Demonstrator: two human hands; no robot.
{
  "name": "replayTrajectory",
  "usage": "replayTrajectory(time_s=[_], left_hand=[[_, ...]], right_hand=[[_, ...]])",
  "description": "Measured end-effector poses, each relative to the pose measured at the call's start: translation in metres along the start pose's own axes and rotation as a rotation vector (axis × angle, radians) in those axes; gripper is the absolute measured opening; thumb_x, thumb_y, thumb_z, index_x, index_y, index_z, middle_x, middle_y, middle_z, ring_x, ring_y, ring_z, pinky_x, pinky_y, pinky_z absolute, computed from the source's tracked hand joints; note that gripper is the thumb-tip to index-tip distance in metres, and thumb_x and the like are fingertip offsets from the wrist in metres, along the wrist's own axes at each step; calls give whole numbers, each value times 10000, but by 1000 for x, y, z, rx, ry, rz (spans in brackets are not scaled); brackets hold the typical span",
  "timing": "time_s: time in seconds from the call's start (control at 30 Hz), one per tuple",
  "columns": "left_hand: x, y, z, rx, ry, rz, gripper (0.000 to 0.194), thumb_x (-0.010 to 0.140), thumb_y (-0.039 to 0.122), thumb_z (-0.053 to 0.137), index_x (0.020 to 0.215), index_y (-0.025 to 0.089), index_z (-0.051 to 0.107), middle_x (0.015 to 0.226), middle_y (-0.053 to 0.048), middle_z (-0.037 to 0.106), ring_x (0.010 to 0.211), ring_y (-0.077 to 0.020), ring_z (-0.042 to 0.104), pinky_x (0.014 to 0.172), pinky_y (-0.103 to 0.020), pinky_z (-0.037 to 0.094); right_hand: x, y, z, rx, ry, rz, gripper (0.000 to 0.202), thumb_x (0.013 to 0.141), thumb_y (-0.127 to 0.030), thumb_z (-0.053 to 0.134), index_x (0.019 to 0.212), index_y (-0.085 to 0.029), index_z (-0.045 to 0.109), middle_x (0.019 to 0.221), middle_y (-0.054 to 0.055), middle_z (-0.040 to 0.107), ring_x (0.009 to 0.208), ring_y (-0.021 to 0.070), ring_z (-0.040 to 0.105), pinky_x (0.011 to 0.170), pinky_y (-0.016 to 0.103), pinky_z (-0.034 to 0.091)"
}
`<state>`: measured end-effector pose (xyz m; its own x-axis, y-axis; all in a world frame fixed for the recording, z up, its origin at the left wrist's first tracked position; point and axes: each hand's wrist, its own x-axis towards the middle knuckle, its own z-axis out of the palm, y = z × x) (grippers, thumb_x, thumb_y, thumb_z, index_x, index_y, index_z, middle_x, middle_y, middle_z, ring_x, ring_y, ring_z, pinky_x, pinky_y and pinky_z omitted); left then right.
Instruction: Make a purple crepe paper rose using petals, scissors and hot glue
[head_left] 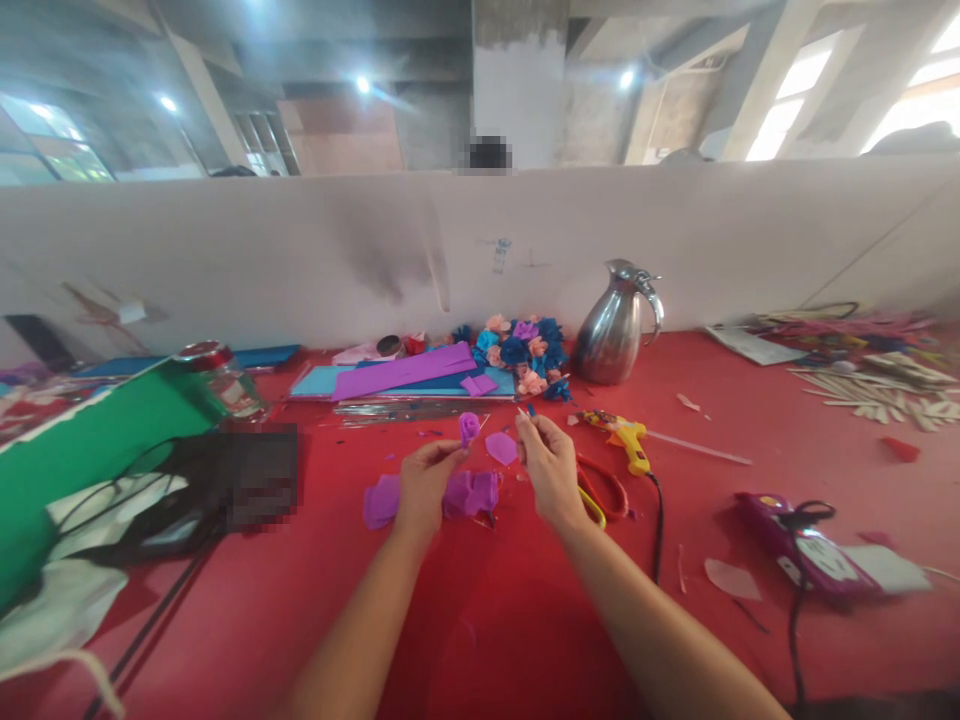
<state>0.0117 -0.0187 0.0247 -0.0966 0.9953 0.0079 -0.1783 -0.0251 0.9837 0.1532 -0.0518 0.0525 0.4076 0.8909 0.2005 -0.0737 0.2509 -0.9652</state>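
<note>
My forearms (pixel 367 612) cross the red table (pixel 484 620); my left hand (pixel 427 482) pinches a purple paper rose (pixel 469 428) above it, my right hand (pixel 553 462) pinched too, on what I can't tell; beyond, paper flowers (pixel 514 350) beside the steel jug (pixel 609 335)!

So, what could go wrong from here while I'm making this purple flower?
The glue gun lies near the right hand; if it is hot, a brush could burn. Its black cord runs beside the right forearm and might snag, dragging the gun. The purple paper pieces by the left hand could get crushed.
</note>
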Motion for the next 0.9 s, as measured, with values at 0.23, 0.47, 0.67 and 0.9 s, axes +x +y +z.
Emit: replayTrajectory(time_s=[0.23, 0.47, 0.67, 0.9], left_hand=[[20, 16, -19, -156, 222, 79, 281, 453, 289, 826, 674, 170, 699, 651, 5, 672, 677, -129, 593, 715, -269, 432], [36, 34, -44, -285, 327, 144, 303, 414, 224, 834, 596, 153, 603, 569, 39, 587, 584, -90, 554, 627, -244, 419], [30, 22, -38, -147, 155, 144, 226, 486, 236, 815, 626, 162, 654, 586, 23, 630, 597, -108, 560, 663, -263, 426], [23, 18, -34, -24, 104, 134, 206, 506, 270, 806, 668, 176, 718, 706, -22, 717, 794, -200, 637, 810, -327, 438]], right_hand=[[4, 8, -3, -104, -58, -5, 316, 817, -461, 525, 642, -203, 475, 544, -34, 459, 496, 98, 379, 450, 222, 288], [4, 15, -4, -175, -160, -47, 207, 800, -362, 527, 665, -205, 522, 579, -18, 539, 521, 120, 477, 503, 238, 360], [-3, 26, 0, -558, -394, -138, 81, 751, -200, 574, 769, -203, 653, 727, 26, 667, 687, 182, 607, 644, 285, 423], [-10, 40, 2, -918, -569, -227, 162, 761, -175, 631, 893, -213, 717, 857, 75, 719, 894, 242, 616, 792, 323, 422]])
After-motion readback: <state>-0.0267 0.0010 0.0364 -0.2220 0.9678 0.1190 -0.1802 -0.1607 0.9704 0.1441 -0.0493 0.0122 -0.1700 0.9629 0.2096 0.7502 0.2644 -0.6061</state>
